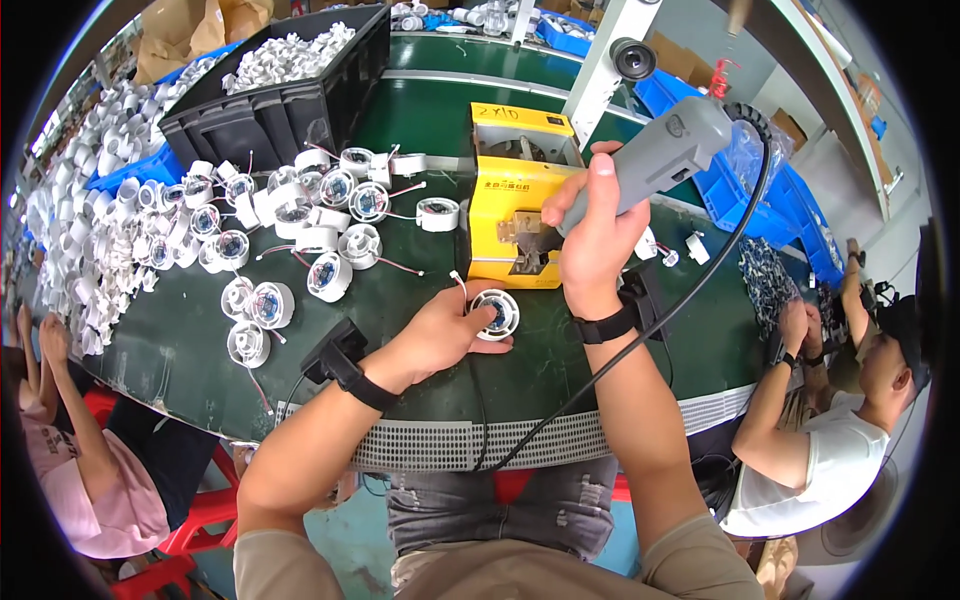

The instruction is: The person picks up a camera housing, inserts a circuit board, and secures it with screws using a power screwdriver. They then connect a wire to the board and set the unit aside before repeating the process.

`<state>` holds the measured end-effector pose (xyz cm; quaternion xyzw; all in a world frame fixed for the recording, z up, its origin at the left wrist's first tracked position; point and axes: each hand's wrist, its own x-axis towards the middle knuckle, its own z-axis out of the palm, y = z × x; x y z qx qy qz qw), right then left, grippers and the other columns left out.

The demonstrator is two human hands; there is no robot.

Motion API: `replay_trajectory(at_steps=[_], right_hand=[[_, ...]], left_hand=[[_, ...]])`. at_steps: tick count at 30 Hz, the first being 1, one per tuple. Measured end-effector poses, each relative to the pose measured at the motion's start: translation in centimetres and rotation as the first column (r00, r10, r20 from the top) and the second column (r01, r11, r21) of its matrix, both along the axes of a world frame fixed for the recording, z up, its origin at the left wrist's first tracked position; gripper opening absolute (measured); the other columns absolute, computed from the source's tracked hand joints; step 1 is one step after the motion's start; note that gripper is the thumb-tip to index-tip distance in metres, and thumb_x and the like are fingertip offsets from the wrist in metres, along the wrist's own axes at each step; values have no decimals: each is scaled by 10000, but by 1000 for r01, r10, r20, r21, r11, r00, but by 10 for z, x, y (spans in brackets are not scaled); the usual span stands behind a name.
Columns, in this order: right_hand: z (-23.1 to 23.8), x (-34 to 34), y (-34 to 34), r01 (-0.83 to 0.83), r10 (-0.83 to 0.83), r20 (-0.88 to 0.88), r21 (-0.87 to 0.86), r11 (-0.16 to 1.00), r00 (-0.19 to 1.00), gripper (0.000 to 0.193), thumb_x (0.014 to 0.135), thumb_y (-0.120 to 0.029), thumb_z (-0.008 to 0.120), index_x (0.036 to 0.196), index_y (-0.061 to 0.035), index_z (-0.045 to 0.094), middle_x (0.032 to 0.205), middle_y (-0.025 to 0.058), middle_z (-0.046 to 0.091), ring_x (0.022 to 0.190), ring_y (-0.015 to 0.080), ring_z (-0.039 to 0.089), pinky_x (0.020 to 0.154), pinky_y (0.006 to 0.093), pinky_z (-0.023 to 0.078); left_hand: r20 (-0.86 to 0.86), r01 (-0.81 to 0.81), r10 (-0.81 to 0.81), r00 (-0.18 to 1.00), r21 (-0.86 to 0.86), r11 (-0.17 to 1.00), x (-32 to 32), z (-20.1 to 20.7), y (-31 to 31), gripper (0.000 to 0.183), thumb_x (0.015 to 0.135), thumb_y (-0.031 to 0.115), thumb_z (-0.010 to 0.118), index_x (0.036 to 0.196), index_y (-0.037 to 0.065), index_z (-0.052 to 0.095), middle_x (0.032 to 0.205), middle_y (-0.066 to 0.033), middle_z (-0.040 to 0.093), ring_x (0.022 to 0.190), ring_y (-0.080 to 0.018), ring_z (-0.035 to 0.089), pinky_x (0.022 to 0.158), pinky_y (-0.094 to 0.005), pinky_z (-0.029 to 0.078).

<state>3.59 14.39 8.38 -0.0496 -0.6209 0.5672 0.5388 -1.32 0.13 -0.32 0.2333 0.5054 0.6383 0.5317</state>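
In my right hand (603, 225) is a grey electric screwdriver (660, 150), its body angled up to the right and a black cable running from its top. Its lower end is hidden behind my fingers, close to the front of a yellow screw feeder (515, 185). My left hand (440, 335) grips a round white housing (496, 314) with a blue circuit board inside, its thumb lying over the rim. That housing is just above the green table, in front of the feeder. Several similar white housings (330, 275) with thin wires lie to the left.
A black crate (275, 115) of small white parts stands at the back left, beside heaps of white rings (95, 215). Blue bins (770, 205) and a pile of dark screws (770, 285) are at the right. The cable (640, 345) crosses my right forearm. Other people sit on both sides.
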Motion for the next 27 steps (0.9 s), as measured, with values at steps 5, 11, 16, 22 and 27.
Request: replay_trajectory(at_steps=[5,11,16,22,27], right_hand=[[-1,0,-1,-5,5,2,17,1000,1000,291,950,-264,495,1032,14,470,534,68,502,454,145,491,469,270,393],[-1,0,1,-7,7,4,-9,1000,1000,279,944,-267,513,1009,0,469,544,63,501,452,141,492,459,268,389],[-1,2,-4,-31,31,59,9,999,998,251,947,-252,511,990,-8,467,550,57,479,451,139,485,455,264,385],[1,26,-27,-47,54,71,-96,994,996,254,957,-257,500,1024,-15,458,565,52,482,470,131,471,479,268,407],[-8,30,-43,-62,84,101,-204,977,991,287,965,-287,497,1067,-23,451,583,45,483,489,125,478,476,272,418]], left_hand=[[-3,-4,4,1000,-21,1000,-1,-1,0,341,973,60,427,1302,-28,413,1059,-112,580,928,-232,640,867,-356,558],[-4,-1,1,1000,-23,1000,1,2,1,328,975,53,420,1292,-34,423,1055,-116,583,925,-234,641,876,-357,556],[15,-17,17,1000,-10,1000,1,0,1,324,981,63,417,1286,-44,424,1064,-120,581,927,-236,641,879,-354,555],[-4,-1,1,1000,5,1000,2,2,1,330,981,60,412,1296,-41,420,1099,-127,579,954,-240,638,884,-358,554],[-2,-10,10,1000,3,1000,0,-1,1,314,983,70,401,1270,-52,438,1109,-126,559,925,-231,635,854,-348,569]])
